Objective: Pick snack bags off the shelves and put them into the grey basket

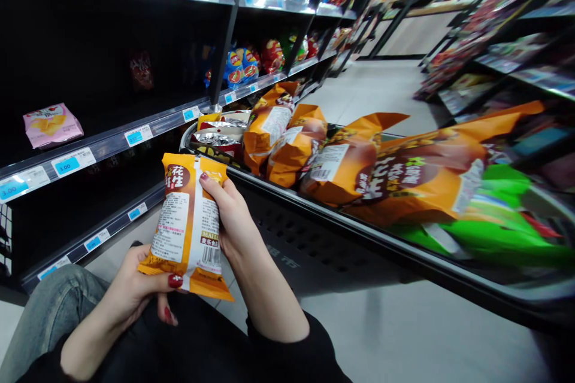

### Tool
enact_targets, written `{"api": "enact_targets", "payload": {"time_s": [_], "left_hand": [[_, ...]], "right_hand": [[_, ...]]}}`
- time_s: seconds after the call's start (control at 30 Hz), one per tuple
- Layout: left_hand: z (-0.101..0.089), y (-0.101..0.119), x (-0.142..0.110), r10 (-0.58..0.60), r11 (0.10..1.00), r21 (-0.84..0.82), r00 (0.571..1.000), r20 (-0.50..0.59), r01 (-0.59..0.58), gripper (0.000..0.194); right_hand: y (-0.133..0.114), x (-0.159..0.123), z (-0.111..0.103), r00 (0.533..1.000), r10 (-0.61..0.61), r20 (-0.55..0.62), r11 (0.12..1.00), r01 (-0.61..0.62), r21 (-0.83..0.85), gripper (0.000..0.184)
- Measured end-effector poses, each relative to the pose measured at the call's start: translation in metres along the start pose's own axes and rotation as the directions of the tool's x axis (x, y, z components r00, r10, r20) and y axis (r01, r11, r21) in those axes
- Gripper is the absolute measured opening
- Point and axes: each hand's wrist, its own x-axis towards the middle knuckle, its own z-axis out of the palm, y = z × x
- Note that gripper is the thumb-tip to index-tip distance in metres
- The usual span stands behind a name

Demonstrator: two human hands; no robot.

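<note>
Black shelf (110,145): pink plastic snack bag (53,125) near front edge, dark-red bag (141,70) farther back
Dark-grey plastic basket (314,245): orange bags (344,161), green packaging (494,230)

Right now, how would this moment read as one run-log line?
left hand: grips orange snack bag, lower end | right hand: grips its upper side | basket: orange bags, green packaging | shelf: pink pack
</note>
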Motion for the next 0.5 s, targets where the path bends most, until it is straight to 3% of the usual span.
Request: {"api": "enact_targets", "payload": {"time_s": [0.5], "left_hand": [[-0.0003, -0.0008, 0.0018, -0.007, 1.000, 0.022, 1.000, -0.003, 0.007, 0.030]], "right_hand": [[-0.0007, -0.0005, 0.0008, 1.000, 0.010, -0.003, 1.000, -0.010, -0.005, 0.032]]}}
